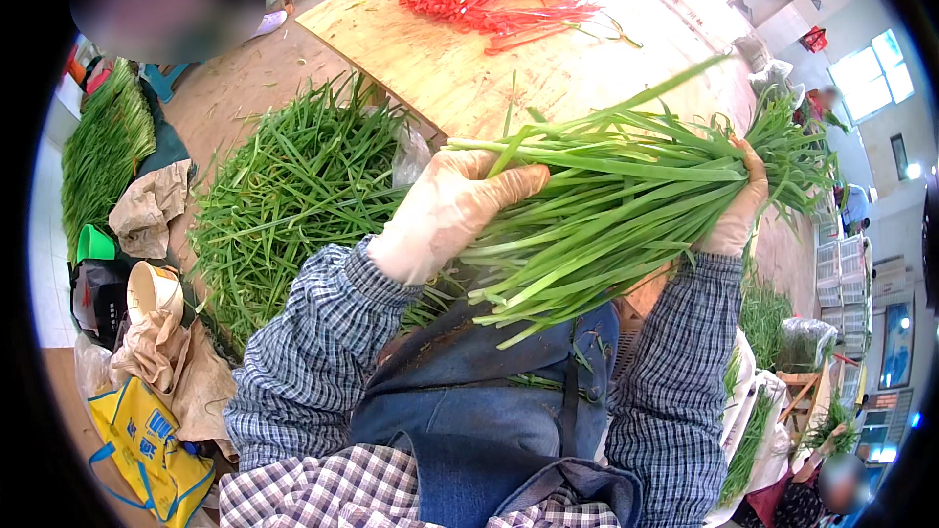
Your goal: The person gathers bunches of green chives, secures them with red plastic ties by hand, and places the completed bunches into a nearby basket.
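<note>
A loose bunch of long, flat-leaved garlic chives (606, 191) lies across both my gloved hands, above my lap. My right hand (740, 200) is wrapped round the bunch at its right part, with leaf ends sticking out beyond it. My left hand (440, 210) is at the paler left ends, thumb and fingers closed on some of the stalks; its fingertips are partly hidden behind the leaves. Several stalks fan out below and one long leaf points up to the right. A big heap of chives (293, 205) lies on the floor left of my left hand.
A wooden board table (391, 29) stands ahead, bearing a bundle of red ties (489, 0). Left are more chives (108, 152), sacking (152, 210), a cream tub (154, 288) and a yellow bag (147, 450). White crates (843, 274) and other people are at right.
</note>
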`<state>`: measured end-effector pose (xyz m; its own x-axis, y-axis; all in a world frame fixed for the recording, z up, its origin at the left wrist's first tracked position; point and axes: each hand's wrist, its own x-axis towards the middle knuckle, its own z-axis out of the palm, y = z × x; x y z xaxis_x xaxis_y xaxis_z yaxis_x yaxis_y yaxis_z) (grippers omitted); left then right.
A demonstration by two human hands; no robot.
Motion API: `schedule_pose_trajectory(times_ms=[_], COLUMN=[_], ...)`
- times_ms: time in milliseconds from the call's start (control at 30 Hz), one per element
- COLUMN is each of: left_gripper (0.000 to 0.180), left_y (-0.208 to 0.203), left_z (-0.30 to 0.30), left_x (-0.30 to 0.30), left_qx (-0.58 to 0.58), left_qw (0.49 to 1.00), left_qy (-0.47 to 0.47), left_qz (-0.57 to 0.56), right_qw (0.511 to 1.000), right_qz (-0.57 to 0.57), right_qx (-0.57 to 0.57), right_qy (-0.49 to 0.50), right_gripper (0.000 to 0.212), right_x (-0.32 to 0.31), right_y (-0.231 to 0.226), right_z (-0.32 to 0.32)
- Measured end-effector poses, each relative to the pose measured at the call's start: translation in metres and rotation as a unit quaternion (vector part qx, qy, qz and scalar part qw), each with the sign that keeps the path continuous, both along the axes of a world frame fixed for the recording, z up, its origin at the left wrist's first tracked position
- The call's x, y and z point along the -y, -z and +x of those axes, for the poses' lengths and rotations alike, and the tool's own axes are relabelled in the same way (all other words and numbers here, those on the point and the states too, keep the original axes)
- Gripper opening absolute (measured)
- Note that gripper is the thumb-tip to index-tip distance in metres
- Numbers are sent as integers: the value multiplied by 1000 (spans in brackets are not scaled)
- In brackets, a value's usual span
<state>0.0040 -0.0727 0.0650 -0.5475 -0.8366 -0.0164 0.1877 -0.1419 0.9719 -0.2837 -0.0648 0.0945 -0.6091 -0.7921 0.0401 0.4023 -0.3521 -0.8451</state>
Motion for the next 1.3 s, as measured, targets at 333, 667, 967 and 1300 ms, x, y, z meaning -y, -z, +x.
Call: schedule_pose_trajectory(times_ms=[333, 667, 967, 1300], left_gripper=[21, 17, 11, 27], left_y=[33, 52, 70, 55], left_z=[-16, -28, 73, 142], left_x=[6, -4, -7, -32], left_qx=[205, 260, 347, 434], left_qw=[963, 847, 765, 782], left_qy=[-94, -291, -369, -231], left_qz=[-148, -360, -398, -383], right_qw=[996, 994, 997, 999], right_qz=[0, 6, -46, -37], right_qx=[-66, -84, -57, 5], right_qy=[55, 75, 1, 29], right_gripper=[16, 18, 11, 10], right_x=[-2, -6, -12, -20], right_y=[-18, -23, -16, -17], right_z=[22, 28, -23, -8])
